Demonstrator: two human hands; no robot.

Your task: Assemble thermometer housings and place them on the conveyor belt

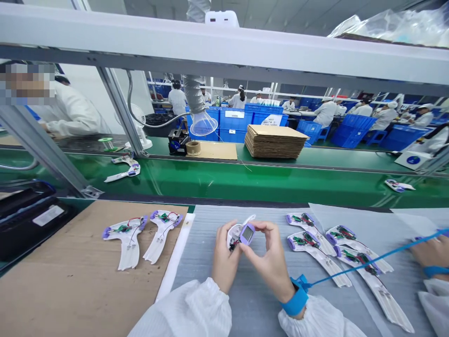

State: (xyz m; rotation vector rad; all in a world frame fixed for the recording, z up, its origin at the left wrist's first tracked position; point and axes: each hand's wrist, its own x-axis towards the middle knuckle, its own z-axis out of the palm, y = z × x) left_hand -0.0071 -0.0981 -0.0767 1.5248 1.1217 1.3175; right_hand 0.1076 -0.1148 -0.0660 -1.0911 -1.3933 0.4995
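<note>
Near the centre of the mat, my left hand (225,255) is closed around a white thermometer-gun housing (233,235) with electronics showing inside. The fingers of my right hand (269,255) pinch a purple-framed display (247,233) at the end of the same housing; whether it is fully seated I cannot tell. A blue wrist strap (295,299) circles my right wrist. To the right lie several opened housing halves (319,252) with green boards and wires. Two similar halves (129,241) rest on the cardboard to the left.
Beyond the mat runs a green conveyor (210,180) carrying more housing pieces. Stacked cardboard (275,142) and a tape roll (193,148) stand behind it. A taut blue cord (372,260) crosses toward another person's hand (433,252) at right. A metal shelf beam (224,51) spans overhead.
</note>
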